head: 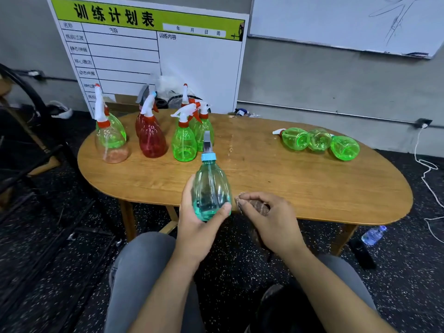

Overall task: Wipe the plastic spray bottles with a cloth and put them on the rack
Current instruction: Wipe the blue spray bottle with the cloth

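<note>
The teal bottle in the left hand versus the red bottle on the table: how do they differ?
The teal bottle is held by the left hand at the table edge; the red bottle stands untouched. The teal one has a blue collar, the red one an orange collar. Both are translucent plastic spray bottles.

Left hand (197,222) grips a teal spray bottle (211,191); right hand (266,217) holds what looks like a cloth (258,205).

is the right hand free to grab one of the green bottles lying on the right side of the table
Probably not yet: the right hand already grips a cloth. The path to the lying green bottles looks open across bare table, though they lie toward the far edge.
</note>
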A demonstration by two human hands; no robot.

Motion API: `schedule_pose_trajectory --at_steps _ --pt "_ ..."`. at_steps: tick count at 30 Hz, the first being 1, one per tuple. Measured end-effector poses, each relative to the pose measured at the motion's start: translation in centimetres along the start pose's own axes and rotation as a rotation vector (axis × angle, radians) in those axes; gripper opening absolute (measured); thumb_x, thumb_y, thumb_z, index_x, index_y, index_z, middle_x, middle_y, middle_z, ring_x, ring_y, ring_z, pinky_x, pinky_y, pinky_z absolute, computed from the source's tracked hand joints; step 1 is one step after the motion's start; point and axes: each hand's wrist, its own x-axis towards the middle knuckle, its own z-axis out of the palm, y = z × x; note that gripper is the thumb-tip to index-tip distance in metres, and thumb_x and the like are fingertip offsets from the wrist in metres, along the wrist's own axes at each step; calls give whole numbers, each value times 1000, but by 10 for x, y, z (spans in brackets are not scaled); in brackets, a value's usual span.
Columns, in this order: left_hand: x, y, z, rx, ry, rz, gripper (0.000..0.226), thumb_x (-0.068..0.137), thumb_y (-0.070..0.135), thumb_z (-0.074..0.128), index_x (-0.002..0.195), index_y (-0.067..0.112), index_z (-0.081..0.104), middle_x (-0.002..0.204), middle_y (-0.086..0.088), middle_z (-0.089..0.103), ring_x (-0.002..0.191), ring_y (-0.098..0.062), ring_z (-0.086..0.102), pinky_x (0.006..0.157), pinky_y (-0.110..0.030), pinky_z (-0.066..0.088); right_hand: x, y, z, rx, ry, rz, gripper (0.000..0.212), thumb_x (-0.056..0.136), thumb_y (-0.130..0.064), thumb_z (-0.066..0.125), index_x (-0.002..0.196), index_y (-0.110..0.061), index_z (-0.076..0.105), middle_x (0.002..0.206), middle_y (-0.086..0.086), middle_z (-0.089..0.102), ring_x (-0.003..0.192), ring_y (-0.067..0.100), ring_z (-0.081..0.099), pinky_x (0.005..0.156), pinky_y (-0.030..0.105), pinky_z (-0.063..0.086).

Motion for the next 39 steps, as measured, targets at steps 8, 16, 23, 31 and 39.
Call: schedule_pose_trajectory --at_steps 8,16,23,31,39 --pt "61 -28 -26 148 148 -64 100 76 -1 89 154 37 39 133 13 66 119 -4 66 115 -44 50 48 8 23 -98 -46 -23 16 93 -39 75 108 -35 79 104 -24 74 89 -9 69 79 19 59" --pt "102 -47 -32 370 100 -33 104 74 4 94 155 39 37 150 6 51 138 -14 51 121 -43 42 65 21 28 -138 -104 10 15 94 -42 69 108 -46 68 104 -24 69 86 -9 67 72 18 60" --pt "139 -50 -35 492 158 -14 107 80 14 92 162 41 29 146 2 41 135 -9 40 115 -30 32 80 31 31 -141 -116 -6 20 90 -50 63 110 -47 67 93 -39 57 90 -19 61 66 12 54" --pt "173 -62 -45 565 142 25 112 73 29 98 163 40 30 159 6 45 144 -16 45 120 -42 39 94 40 31 -99 -82 13 13 89 -51 63 100 -58 59 90 -46 54 96 -23 57 79 27 61" --pt "142 -59 -44 499 175 -4 109 74 42 95 163 39 31 146 4 45 134 -12 50 118 -35 39 86 48 25 -25 -28 36 13 85 -55 64 97 -59 64 93 -40 64 95 -13 64 77 27 62"
